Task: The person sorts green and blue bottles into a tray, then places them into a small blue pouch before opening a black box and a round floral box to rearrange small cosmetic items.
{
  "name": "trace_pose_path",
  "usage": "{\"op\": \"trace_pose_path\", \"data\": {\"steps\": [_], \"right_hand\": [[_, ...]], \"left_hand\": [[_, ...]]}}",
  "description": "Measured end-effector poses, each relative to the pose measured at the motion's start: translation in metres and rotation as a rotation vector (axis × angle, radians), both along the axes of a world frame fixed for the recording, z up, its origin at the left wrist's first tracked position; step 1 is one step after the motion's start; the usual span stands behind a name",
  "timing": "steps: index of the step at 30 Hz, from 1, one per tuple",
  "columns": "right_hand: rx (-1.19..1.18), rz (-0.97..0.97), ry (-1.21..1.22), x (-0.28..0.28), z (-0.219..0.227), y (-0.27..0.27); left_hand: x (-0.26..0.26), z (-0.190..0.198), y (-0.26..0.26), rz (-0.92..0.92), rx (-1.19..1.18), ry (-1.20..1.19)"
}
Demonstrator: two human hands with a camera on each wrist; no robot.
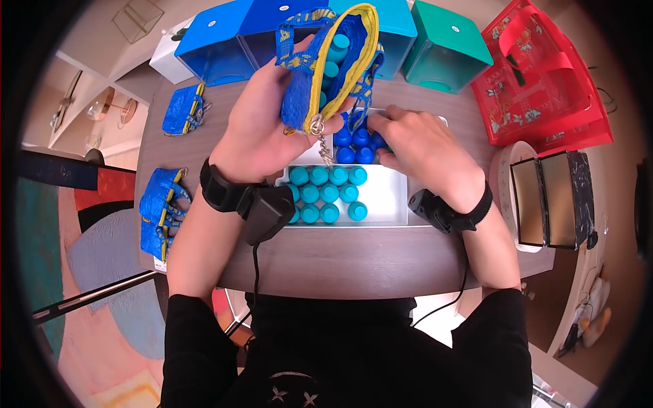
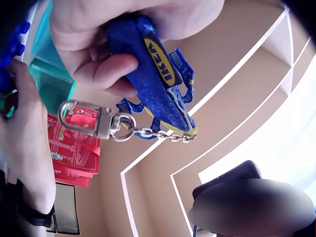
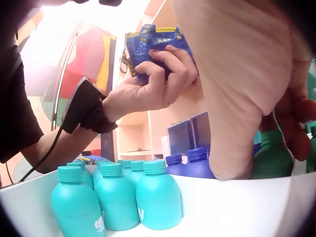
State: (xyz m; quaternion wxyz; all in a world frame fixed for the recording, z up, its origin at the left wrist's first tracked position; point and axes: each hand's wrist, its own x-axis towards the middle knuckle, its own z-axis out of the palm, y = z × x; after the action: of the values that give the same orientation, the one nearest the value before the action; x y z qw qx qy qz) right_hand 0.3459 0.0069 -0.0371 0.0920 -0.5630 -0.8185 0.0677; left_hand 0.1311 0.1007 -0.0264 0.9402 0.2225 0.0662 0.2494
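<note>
A small blue bag with yellow edging point(image 1: 296, 102) is held up in my left hand point(image 1: 255, 129). Its unzipped top shows several teal bottles point(image 1: 331, 71) inside, and a metal clasp on a chain point(image 2: 91, 120) hangs from it. My left fingers curl round the bag point(image 3: 140, 49) in the right wrist view. Lower down, my right hand point(image 1: 428, 153) reaches into the white tray point(image 1: 384, 194) beside blue bottles point(image 1: 345, 155). There its fingers close round a dark green bottle point(image 3: 271, 158), partly hidden by the hand. Teal bottles point(image 1: 328, 194) stand in rows in the tray's near part.
Two more blue bags point(image 1: 178, 110) point(image 1: 160, 211) lie on the table's left side. Blue and green boxes point(image 1: 445, 44) line the back. A red bag point(image 1: 537, 81) stands at the back right, with a black-edged gold-coloured holder point(image 1: 547, 197) nearer on the right.
</note>
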Motion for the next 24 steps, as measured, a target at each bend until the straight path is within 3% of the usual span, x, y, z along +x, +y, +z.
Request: {"op": "trace_pose_path", "data": {"steps": [2,6,9,13,15,18,19,22,24], "right_hand": [[-0.001,-0.041,-0.024,-0.002,0.002,0.000],[-0.011,-0.022,0.019,0.001,0.003,0.001],[-0.016,-0.037,0.064,0.004,0.003,0.004],[0.070,0.032,0.199,0.011,0.022,0.002],[0.208,0.045,0.281,0.017,0.028,0.004],[0.340,-0.086,0.386,0.015,0.061,-0.007],[0.393,-0.146,0.374,0.012,0.069,-0.010],[0.581,-0.155,0.257,-0.001,0.084,-0.017],[0.482,-0.190,0.262,-0.012,0.091,-0.023]], "left_hand": [[0.004,0.010,-0.007,0.197,0.025,0.221],[0.008,0.020,-0.017,0.299,0.099,0.239],[0.002,0.016,-0.003,0.223,-0.053,0.203],[-0.002,0.001,0.000,0.175,0.077,0.070],[-0.002,-0.006,0.010,-0.139,-0.053,-0.125],[0.004,-0.013,0.003,-0.040,-0.098,-0.022],[0.005,-0.026,0.009,-0.143,-0.027,-0.162],[0.005,-0.029,0.007,-0.100,-0.085,-0.095],[0.008,-0.018,0.000,-0.083,-0.061,-0.017]]}}
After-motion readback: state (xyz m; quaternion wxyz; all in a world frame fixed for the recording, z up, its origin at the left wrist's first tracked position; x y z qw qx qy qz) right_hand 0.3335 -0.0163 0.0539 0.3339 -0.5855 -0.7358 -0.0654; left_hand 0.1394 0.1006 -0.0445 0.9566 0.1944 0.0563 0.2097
